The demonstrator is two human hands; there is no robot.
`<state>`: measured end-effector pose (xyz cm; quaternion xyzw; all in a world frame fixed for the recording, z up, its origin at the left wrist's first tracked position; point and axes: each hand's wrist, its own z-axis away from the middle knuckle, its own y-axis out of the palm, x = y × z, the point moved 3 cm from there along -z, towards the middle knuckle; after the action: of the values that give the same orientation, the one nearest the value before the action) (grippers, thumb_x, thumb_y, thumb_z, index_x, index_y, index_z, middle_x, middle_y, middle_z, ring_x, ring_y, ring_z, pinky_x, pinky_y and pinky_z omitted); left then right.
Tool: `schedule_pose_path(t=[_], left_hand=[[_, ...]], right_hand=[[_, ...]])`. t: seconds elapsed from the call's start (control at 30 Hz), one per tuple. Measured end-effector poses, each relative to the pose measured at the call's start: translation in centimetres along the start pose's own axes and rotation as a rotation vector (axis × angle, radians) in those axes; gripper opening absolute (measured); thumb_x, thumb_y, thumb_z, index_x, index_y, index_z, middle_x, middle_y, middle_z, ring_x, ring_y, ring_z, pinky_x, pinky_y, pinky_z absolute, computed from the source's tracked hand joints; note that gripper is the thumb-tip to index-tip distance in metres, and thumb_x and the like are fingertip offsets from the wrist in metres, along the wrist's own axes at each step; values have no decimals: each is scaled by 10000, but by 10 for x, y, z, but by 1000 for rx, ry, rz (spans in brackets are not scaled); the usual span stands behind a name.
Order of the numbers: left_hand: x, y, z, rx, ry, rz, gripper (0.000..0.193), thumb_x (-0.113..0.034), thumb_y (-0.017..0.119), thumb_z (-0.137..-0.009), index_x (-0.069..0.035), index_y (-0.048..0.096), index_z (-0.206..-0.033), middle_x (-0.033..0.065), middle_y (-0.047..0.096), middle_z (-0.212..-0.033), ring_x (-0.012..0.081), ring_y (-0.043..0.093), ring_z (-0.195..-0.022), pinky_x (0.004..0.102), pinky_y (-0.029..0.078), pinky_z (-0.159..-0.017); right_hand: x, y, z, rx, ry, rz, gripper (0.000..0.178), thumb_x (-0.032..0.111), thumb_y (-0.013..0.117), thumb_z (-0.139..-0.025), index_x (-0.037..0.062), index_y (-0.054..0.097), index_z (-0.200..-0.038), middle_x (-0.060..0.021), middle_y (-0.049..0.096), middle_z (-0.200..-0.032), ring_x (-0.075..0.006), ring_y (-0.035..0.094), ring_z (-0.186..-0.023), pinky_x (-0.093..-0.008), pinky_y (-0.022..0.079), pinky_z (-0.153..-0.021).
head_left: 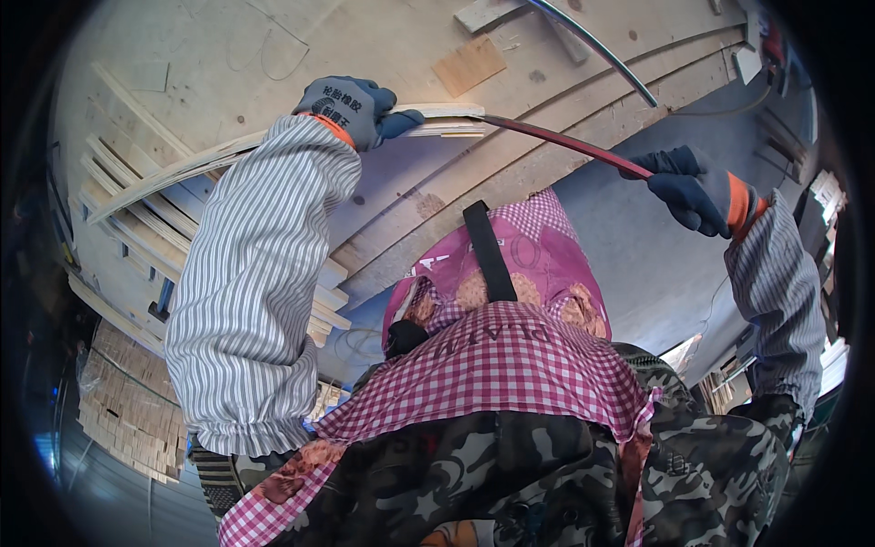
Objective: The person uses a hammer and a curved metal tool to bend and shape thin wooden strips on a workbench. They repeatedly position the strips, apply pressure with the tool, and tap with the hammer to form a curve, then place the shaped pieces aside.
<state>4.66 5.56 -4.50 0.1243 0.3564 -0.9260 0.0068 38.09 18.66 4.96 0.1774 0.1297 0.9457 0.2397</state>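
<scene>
While the left hand [351,109] clasps light-looking slats [447,111] near their ends at eleven o'clock, the right hand [685,190] grips a stiff-looking bar [567,141] at two.

Bench [219,100]: its pale wooden top spreads ahead of me.
Tan wood piece [468,65]: flat on the far part.
Shiny curved tube [602,52]: farther right of that piece.
Wood stack [128,406]: down at my near left.
Grey floor [629,255]: to my right.
</scene>
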Motion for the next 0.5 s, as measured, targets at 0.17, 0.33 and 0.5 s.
schedule_pose_path(t=[0.17,0.33,0.5], left_hand=[[-1,3,1,-8,4,1,442,-523,466,-852,-130,653,-925,69,638,-848,243,617,-769,349,487,-705],[-5,2,4,-8,19,-22,450,-519,460,-856,-112,645,-905,78,632,-822,247,616,-744,362,486,-672],[-11,2,5,-18,46,-30,445,-520,462,-854,-108,631,-871,82,624,-790,248,612,-722,375,483,-647]], right_hand=[[-3,-19,-14,61,-45,182,357,106,455,-848,-29,500,-1175,20,443,-457,-51,423,-341,-181,337,-332],[-8,-42,-29,82,-10,198,358,98,457,-840,-36,511,-1167,12,454,-432,-53,422,-323,-181,331,-322],[-28,-11,-19,82,19,-43,299,75,456,-846,-41,540,-1109,21,443,-430,-41,406,-317,-186,310,-298]])
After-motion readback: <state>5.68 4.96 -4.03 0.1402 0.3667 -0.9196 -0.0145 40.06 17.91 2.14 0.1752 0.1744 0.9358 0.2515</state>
